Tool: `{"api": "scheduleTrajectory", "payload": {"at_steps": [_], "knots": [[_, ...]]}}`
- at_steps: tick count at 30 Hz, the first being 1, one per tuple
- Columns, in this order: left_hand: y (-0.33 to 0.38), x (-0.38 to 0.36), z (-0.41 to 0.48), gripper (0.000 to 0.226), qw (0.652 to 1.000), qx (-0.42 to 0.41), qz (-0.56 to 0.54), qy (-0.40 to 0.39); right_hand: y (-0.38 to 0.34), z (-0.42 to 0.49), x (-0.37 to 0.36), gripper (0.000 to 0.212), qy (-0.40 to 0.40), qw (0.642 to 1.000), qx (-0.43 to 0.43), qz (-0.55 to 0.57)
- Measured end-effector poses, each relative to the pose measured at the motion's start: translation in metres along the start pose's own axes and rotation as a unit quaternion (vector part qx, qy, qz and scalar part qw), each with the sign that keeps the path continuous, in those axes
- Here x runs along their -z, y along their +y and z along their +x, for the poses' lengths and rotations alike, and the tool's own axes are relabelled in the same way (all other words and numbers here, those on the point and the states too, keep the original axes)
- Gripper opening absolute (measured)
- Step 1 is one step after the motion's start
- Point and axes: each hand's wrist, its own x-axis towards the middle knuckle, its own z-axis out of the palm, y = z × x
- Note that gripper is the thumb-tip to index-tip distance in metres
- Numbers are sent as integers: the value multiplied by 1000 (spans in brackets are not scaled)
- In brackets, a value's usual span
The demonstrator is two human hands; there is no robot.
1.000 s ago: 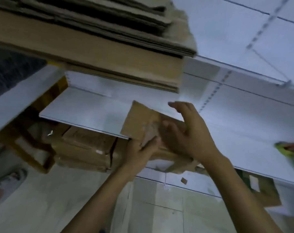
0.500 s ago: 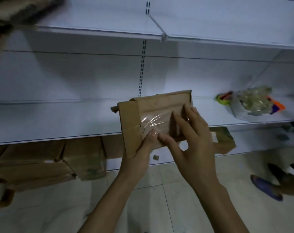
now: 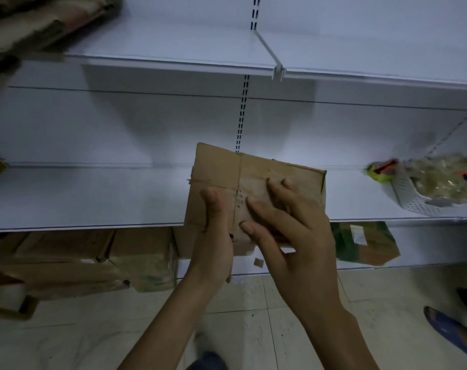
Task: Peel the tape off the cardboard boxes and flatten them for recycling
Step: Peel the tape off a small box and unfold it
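A small brown cardboard box is held in the air in front of the white shelves, its creased face turned toward me. My left hand grips its lower left edge, thumb lying on the front face. My right hand rests on the right half of that face, fingers spread and nearly straight, fingertips pressing the cardboard. No tape shows on the visible face.
White metal shelves run across the view. A perforated white basket with crumpled clear wrap sits at the right. Cardboard boxes are stacked under the lowest shelf at left. More cardboard lies top left. A blue sandal is on the tiled floor.
The box has been turned, so the face with the shiny tape no longer shows. My right hand has moved from pinching at the tape to lying flat on the cardboard. The view steadied on the shelves.
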Motion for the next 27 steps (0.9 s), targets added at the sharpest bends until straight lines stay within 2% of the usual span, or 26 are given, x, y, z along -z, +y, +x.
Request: {"api": "scheduleTrajectory", "payload": {"at_steps": [2, 4, 5, 8, 11, 16, 18, 20, 23, 25, 27], "knots": [[4, 3, 16, 121, 1000, -2, 12, -3, 3, 16, -11, 33, 6, 999, 8, -31], [7, 1, 35, 85, 999, -27, 3, 21, 8, 30, -21, 31, 6, 995, 44, -84], [7, 1, 45, 74, 997, -51, 6, 57, 10, 36, -26, 29, 4, 992, 63, -106], [0, 1, 74, 62, 983, -94, 35, 155, 17, 53, -40, 28, -12, 986, 81, -144], [-8, 8, 93, 49, 965, -125, 88, 213, 23, 68, -52, 27, -45, 981, 87, -168], [-12, 31, 110, 72, 948, -156, 124, 250, 23, 89, -66, 15, -72, 967, 159, -183], [-4, 38, 111, 59, 925, -182, 173, 285, 23, 98, -73, 21, -72, 964, 189, -173], [3, 43, 110, 49, 917, -199, 170, 301, 22, 104, -82, 12, -68, 965, 191, -164], [14, 41, 104, 48, 922, -181, 43, 340, 21, 110, -96, 3, -73, 976, 183, -92], [16, 42, 101, 66, 918, -140, -52, 368, 25, 115, -99, 5, -105, 980, 168, 16], [13, 47, 99, 88, 917, -110, -61, 378, 34, 118, -99, 27, -124, 982, 136, 47]]}}
